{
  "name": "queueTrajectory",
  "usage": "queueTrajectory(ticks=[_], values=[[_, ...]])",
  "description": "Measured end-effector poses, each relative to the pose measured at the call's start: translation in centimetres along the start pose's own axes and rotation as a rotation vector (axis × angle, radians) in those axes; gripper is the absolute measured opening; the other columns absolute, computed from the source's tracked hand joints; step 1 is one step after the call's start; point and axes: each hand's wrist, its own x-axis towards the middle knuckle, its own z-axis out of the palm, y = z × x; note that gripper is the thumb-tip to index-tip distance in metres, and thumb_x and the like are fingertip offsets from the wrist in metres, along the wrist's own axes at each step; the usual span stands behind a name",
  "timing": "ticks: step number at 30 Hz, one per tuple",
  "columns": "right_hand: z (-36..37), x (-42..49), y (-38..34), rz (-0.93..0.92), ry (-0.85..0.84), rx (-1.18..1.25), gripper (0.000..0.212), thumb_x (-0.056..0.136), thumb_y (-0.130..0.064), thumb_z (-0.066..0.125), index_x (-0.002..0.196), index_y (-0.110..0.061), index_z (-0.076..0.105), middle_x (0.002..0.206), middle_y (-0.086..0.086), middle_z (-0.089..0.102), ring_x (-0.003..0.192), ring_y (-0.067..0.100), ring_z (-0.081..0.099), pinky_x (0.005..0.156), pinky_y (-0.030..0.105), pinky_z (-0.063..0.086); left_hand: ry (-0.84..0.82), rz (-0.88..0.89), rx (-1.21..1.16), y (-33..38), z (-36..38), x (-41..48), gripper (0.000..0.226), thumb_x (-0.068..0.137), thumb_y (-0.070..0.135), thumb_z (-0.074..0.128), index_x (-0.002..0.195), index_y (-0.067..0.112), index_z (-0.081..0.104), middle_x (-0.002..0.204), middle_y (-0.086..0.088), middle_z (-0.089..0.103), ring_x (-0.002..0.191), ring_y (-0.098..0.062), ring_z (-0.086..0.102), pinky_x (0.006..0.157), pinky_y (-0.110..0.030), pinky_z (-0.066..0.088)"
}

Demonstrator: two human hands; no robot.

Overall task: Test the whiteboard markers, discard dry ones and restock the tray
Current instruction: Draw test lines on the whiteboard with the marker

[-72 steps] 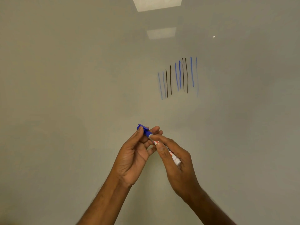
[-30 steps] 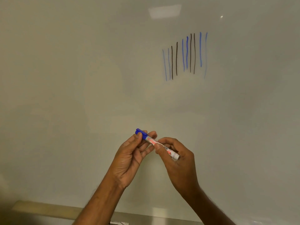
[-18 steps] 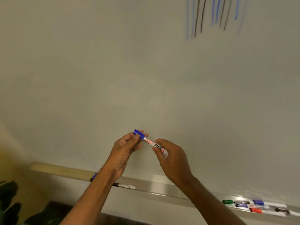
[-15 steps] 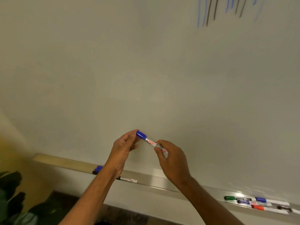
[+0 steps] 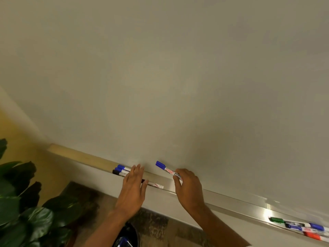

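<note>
Right grip (image 5: 188,191) pinches blue-capped marker (image 5: 167,171) by barrel, cap pointing up-left, above whiteboard tray (image 5: 231,202). Left grip (image 5: 132,191) flat, fingers straight, holding nothing, just left of held marker, over tray. Three capped markers (image 5: 121,171) at left fingertips. White-barrelled marker (image 5: 157,186) partly under left grip. Mixed-colour markers (image 5: 302,229) far right of right grip.

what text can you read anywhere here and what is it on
No text here can be read.
blue-capped marker held by the right hand: red and black print on the barrel, too blurred to read.
white marker on the tray by the left hand: red marks, blurred.
markers at the tray's right end: labels too small to read.
</note>
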Motion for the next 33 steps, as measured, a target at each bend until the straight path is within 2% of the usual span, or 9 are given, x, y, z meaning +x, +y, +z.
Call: queueTrajectory(ticks=[4,6,10,12,15,20,23,26,33], values=[[3.6,0.0,1.0,0.020,-0.098,-0.064,0.014,0.092,-0.023,0.067,0.104,-0.018,0.070,0.092,-0.003,0.072,0.081,0.015,0.066,0.072,0.033,0.057,-0.084,-0.007,0.170,-3.0,2.0,-0.1,0.065,0.109,0.043,0.030,0.163,0.019,0.002,0.169,-0.001,-0.006,0.154,-0.012,-0.016,0.122,-0.030,-0.011],[5.2,0.1,1.4,0.020,-0.149,-0.100,0.016,0.094,-0.025,0.063,0.107,-0.018,0.069,0.094,-0.002,0.071,0.082,0.015,0.064,0.074,0.031,0.055,-0.124,-0.039,0.254,-4.2,2.7,0.1,0.070,0.104,0.052,0.012,0.162,0.017,-0.004,0.168,-0.003,-0.013,0.153,-0.016,-0.020,0.122,-0.034,-0.014],[8.0,0.4,2.2,0.035,-0.234,-0.131,0.022,0.099,-0.028,0.054,0.115,-0.019,0.066,0.102,-0.002,0.070,0.088,0.014,0.062,0.080,0.027,0.050,-0.192,-0.084,0.323,-6.6,4.0,0.7,0.097,0.079,0.070,-0.027,0.159,0.016,-0.018,0.163,-0.004,-0.029,0.151,-0.020,-0.029,0.120,-0.033,-0.023],[9.3,0.6,2.6,0.045,-0.267,-0.137,0.024,0.100,-0.029,0.052,0.117,-0.019,0.065,0.106,-0.002,0.070,0.092,0.015,0.063,0.084,0.028,0.049,-0.199,-0.094,0.313,-7.7,4.8,1.0,0.108,0.069,0.073,-0.041,0.158,0.016,-0.019,0.163,-0.004,-0.029,0.151,-0.020,-0.029,0.119,-0.033,-0.025],[11.1,1.0,3.2,0.062,-0.310,-0.138,0.027,0.101,-0.028,0.051,0.122,-0.017,0.064,0.114,0.000,0.069,0.101,0.017,0.063,0.092,0.030,0.049,-0.170,-0.095,0.255,-8.9,5.7,1.3,0.106,0.072,0.073,-0.038,0.158,0.016,-0.015,0.166,-0.006,-0.021,0.152,-0.022,-0.025,0.120,-0.030,-0.027],[13.6,1.0,3.9,0.084,-0.382,-0.175,0.032,0.100,-0.028,0.052,0.129,-0.017,0.060,0.126,0.001,0.065,0.114,0.019,0.060,0.103,0.031,0.042,-0.198,-0.094,0.233,-9.6,6.3,2.0,0.106,0.064,0.073,-0.045,0.152,0.018,-0.024,0.161,-0.006,-0.032,0.150,-0.023,-0.030,0.120,-0.034,-0.025],[14.9,1.1,4.1,0.082,-0.384,-0.206,0.031,0.096,-0.025,0.059,0.125,-0.014,0.063,0.125,0.005,0.066,0.114,0.024,0.061,0.104,0.037,0.044,-0.154,-0.079,0.249,-10.5,7.0,2.4,0.089,0.091,0.067,-0.024,0.159,0.014,-0.002,0.168,-0.011,-0.004,0.156,-0.030,-0.006,0.126,-0.039,-0.014],[15.7,1.2,4.2,0.072,-0.425,-0.236,0.033,0.097,-0.026,0.057,0.128,-0.017,0.061,0.128,0.002,0.064,0.118,0.022,0.058,0.107,0.037,0.042,-0.175,-0.081,0.282,-11.2,7.5,2.6,0.068,0.108,0.051,0.002,0.159,0.008,0.018,0.164,-0.017,0.027,0.150,-0.035,0.026,0.123,-0.036,-0.005],[17.3,1.3,4.3,0.048,-0.413,-0.292,0.036,0.074,-0.021,0.084,0.108,-0.017,0.072,0.105,0.003,0.073,0.096,0.024,0.069,0.090,0.041,0.056,-0.076,-0.032,0.285,-11.5,8.4,2.6,0.062,0.110,0.048,0.006,0.159,0.011,0.013,0.163,-0.017,0.030,0.150,-0.036,0.028,0.121,-0.036,-0.001]])
